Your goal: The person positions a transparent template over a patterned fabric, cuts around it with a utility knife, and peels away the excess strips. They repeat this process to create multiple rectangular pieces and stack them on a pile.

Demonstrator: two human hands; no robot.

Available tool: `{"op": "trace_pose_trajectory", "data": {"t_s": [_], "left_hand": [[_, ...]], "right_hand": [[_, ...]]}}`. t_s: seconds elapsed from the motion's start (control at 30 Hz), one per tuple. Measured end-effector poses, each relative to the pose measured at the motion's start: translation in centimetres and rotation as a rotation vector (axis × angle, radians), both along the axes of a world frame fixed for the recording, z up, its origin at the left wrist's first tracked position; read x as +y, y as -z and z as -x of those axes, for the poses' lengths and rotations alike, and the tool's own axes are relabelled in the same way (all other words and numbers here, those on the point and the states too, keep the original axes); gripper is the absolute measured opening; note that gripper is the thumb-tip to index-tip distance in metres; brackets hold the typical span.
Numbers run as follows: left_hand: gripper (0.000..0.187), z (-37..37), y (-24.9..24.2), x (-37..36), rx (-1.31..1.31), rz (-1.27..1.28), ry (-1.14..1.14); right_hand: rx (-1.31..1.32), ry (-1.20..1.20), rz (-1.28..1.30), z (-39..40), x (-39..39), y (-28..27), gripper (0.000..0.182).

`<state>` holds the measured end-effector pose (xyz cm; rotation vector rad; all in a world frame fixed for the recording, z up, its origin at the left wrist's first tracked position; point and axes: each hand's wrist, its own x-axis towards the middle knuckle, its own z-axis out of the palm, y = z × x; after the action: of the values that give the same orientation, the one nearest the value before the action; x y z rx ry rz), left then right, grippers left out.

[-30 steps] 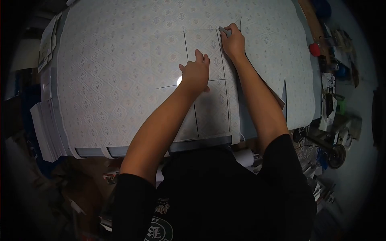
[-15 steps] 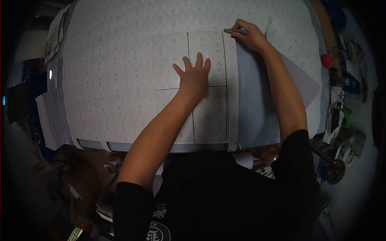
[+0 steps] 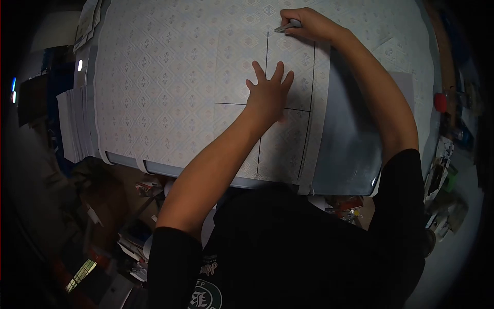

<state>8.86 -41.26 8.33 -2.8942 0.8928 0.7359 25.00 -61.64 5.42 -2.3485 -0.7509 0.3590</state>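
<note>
My left hand lies flat with fingers spread on a clear sheet marked with dark straight lines. The sheet rests on patterned fabric that covers the table. Near the sheet's top edge, my right hand grips a small grey tool, its tip pointing left and close to the upper end of the middle dark line. What kind of tool it is cannot be made out clearly.
A bare grey strip of table shows right of the fabric edge. Stacked white sheets stand at the left. A pale sheet lies partly behind my right arm, and a red object is at the right edge.
The whole view has shifted and tilted slightly. My right hand with the tool has moved left along the sheet's top edge, from the right line toward the middle one. My left hand stays spread.
</note>
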Motion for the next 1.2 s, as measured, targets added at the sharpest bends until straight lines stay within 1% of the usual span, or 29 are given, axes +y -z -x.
{"op": "trace_pose_trajectory", "data": {"t_s": [0.07, 0.17, 0.3, 0.33, 0.4, 0.47, 0.5, 0.6, 0.67, 0.7, 0.73, 0.77, 0.8, 0.83, 0.9, 0.97, 1.0, 1.03, 1.07, 1.13, 1.2], "left_hand": [[0.125, 0.3, 0.3, 0.3, -0.004, 0.012, -0.009], [0.124, 0.4, 0.2, 0.6, -0.014, 0.042, -0.014], [0.125, 0.2, -0.1, 0.8, 0.019, 0.056, -0.014], [0.125, 0.1, -0.2, 0.8, 0.015, 0.054, -0.026], [0.121, -0.1, -0.3, 0.8, 0.096, 0.045, -0.026], [0.121, -0.2, -0.3, 0.8, 0.107, 0.044, -0.031], [0.120, -0.3, -0.3, 0.9, 0.119, 0.040, -0.023], [0.125, 0.1, 0.1, 1.1, 0.071, 0.085, -0.032], [0.124, 0.3, 0.0, 1.3, 0.064, 0.102, -0.038], [0.124, 0.4, 0.1, 1.4, 0.062, 0.122, -0.043], [0.124, 0.6, 0.3, 1.5, 0.053, 0.127, -0.041], [0.119, 1.0, 0.7, 1.8, -0.015, 0.160, -0.048], [0.114, 1.5, 1.1, 2.0, -0.077, 0.194, -0.053], [0.114, 1.8, 1.8, 2.5, -0.069, 0.204, -0.045], [0.090, 2.3, 3.3, 3.8, -0.250, 0.420, -0.063], [0.068, 3.5, 3.1, 4.8, -0.322, 0.469, -0.085], [0.063, 4.4, 3.0, 5.1, -0.312, 0.471, -0.088], [0.057, 5.2, 3.2, 5.4, -0.315, 0.473, -0.097], [0.053, 6.1, 3.4, 6.0, -0.322, 0.498, -0.092], [0.052, 8.0, 3.1, 7.4, -0.293, 0.506, -0.120], [0.052, 10.0, 2.4, 9.0, -0.271, 0.500, -0.155]], "right_hand": [[-0.165, -0.117, -0.090, -2.1, 4.0, 1.7, 0.018], [-0.154, -0.135, -0.094, -3.3, 9.4, 0.1, 0.021], [-0.180, -0.156, -0.058, -4.4, 12.9, 0.4, 0.021], [-0.182, -0.163, -0.087, -4.6, 13.2, 0.7, 0.021], [-0.186, -0.178, -0.116, -4.7, 13.4, 0.8, 0.021], [-0.158, -0.110, -0.151, -4.1, 13.4, 0.7, 0.022], [-0.161, -0.118, -0.152, -4.1, 13.4, 1.1, 0.022], [-0.185, -0.081, -0.214, -3.4, 13.2, 2.1, 0.022], [-0.120, 0.072, -0.336, -2.1, 12.7, 2.4, 0.022], [-0.130, 0.070, -0.333, -1.3, 12.1, 2.0, 0.022], [-0.148, 0.166, -0.382, 0.0, 11.2, 1.5, 0.021], [-0.163, 0.264, -0.430, 1.6, 10.2, 1.1, 0.021], [-0.166, 0.269, -0.423, 3.4, 8.7, 0.3, 0.021], [-0.186, 0.325, -0.409, 5.6, 6.8, -0.9, 0.020], [-0.181, 0.402, -0.369, 10.9, 3.4, -3.0, 0.018], [-0.135, 0.352, -0.303, 17.7, 0.5, -4.2, 0.017], [-0.099, 0.370, -0.277, 21.5, -0.3, -4.3, 0.017], [-0.042, 0.255, -0.262, 24.7, -1.0, -4.5, 0.018], [0.007, 0.135, -0.255, 27.4, -1.4, -4.7, 0.018], [0.132, -0.016, -0.181, 32.4, -1.9, -4.2, 0.021], [0.193, -0.058, -0.170, 35.9, -1.8, -3.7, 0.017]]}}
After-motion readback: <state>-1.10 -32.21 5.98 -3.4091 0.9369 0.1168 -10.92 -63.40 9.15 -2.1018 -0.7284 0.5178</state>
